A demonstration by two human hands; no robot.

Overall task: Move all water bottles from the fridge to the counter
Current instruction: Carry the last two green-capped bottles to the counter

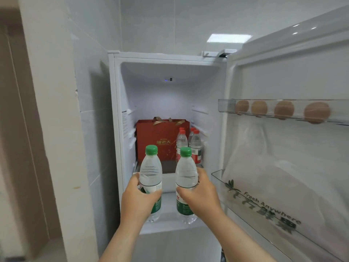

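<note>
Now, step: you are lifting two bottles out of the fridge (117, 129).
Left hand (138, 200): clamped on left green-capped bottle (151, 173).
Right hand (199, 193): clamped on right green-capped bottle (186, 174).
Remaining: red-capped bottles (190, 144) beside the red box (156, 140).
Next: carry yours to the counter, unseen here.

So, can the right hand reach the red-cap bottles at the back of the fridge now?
Probably not yet. The right hand already has its grip around a green-cap bottle, so it is full. The path itself looks free: the red-cap bottles stand behind it on the shelf, beside the red bag, with nothing in front.
</note>
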